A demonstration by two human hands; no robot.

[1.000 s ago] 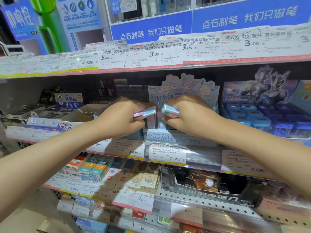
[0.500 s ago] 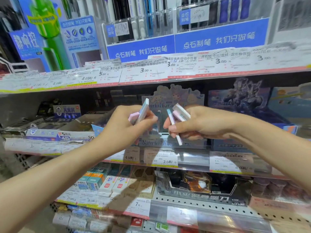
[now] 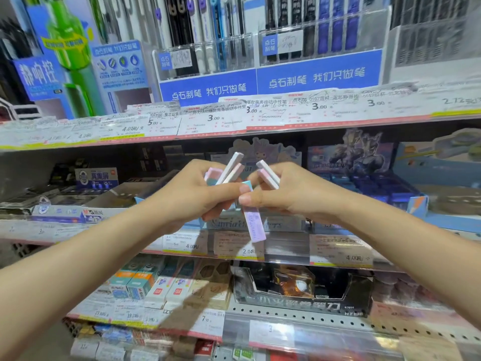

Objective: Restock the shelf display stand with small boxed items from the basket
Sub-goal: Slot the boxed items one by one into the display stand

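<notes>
My left hand (image 3: 190,196) grips several thin pastel boxes (image 3: 230,169), pink, white and teal, fanned upward between thumb and fingers. My right hand (image 3: 289,194) holds two more pastel boxes (image 3: 268,173) up in its fingers, and its thumb and forefinger pinch a lilac box (image 3: 253,222) that hangs downward. Both hands meet in front of the cartoon-printed display stand (image 3: 260,152) on the middle shelf, which they largely hide. The basket is not in view.
A blue display tray of small boxes (image 3: 364,183) stands right of the stand, and open cartons (image 3: 112,196) lie to its left. Price-tag rails (image 3: 234,121) edge each shelf. Pens hang above; eraser boxes (image 3: 145,282) and a black sharpener carton (image 3: 299,303) fill the shelf below.
Both hands have drawn back from the stand and risen slightly, still holding boxes. The boxes have tipped from flat to upright, and a lilac box now hangs from my right fingers.
</notes>
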